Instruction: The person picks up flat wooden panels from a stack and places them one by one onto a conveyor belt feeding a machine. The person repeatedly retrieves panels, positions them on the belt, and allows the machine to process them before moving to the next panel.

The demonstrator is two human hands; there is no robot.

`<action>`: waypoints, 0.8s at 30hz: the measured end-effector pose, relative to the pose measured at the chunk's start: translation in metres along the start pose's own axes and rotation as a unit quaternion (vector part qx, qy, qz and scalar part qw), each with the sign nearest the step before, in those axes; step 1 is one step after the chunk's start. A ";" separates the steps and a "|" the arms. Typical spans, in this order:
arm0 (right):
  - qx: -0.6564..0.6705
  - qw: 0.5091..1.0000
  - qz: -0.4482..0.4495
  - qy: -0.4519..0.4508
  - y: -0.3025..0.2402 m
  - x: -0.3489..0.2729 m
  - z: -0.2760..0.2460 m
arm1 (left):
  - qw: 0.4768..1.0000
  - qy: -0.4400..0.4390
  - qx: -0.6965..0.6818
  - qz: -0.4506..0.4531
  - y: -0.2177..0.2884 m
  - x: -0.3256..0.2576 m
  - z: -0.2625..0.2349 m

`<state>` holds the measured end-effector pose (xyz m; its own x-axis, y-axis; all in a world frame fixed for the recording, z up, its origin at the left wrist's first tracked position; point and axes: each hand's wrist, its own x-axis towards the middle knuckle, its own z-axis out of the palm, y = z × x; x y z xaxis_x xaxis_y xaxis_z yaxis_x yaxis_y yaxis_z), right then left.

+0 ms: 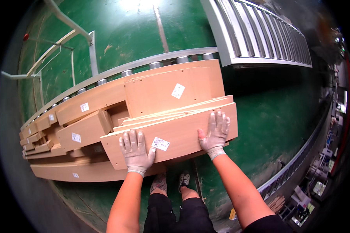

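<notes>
Both my hands wear pale, thin gloves and lie on the top wood-coloured board (182,136) of a tilted stack. My left hand (137,151) rests flat near the board's left end, fingers pointing away from me. Toward its right end, my right hand (216,134) is spread with the thumb out to the side. Between them a white label (160,143) is stuck on the board. Under its far edge, several more thin boards (175,111) fan out. Behind the stack lies a wider labelled panel (163,91) with small holes.
Other board stacks (81,132) cover the roller conveyor to the left, its rail (140,64) curving behind them. A second metal roller section (266,37) stands at far right. A pale tubular frame (92,54) rises at far left. The floor (268,112) is green.
</notes>
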<state>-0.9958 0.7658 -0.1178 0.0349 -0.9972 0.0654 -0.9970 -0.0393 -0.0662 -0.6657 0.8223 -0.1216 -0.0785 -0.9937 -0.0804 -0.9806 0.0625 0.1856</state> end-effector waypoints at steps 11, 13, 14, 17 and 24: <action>0.033 0.999 0.018 0.005 -0.001 0.002 -0.005 | 0.999 0.002 0.036 0.015 0.001 0.001 0.004; 0.034 0.999 0.015 0.006 -0.002 0.003 -0.005 | 0.999 -0.020 0.033 0.001 0.002 0.002 0.002; 0.035 0.999 0.013 0.007 -0.003 0.004 -0.005 | 0.999 -0.031 0.031 -0.007 0.002 0.002 0.002; 0.039 0.999 0.011 0.001 0.000 -0.001 0.000 | 0.999 -0.011 0.043 0.007 0.000 -0.004 0.006; 0.063 0.998 0.014 -0.005 0.001 0.001 -0.002 | 0.997 0.028 0.059 0.030 -0.001 -0.005 0.013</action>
<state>-0.9970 0.7652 -0.1162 0.0085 -0.9987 0.0510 -0.9813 -0.0181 -0.1916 -0.6669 0.8281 -0.1341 -0.1304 -0.9913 -0.0175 -0.9890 0.1288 0.0723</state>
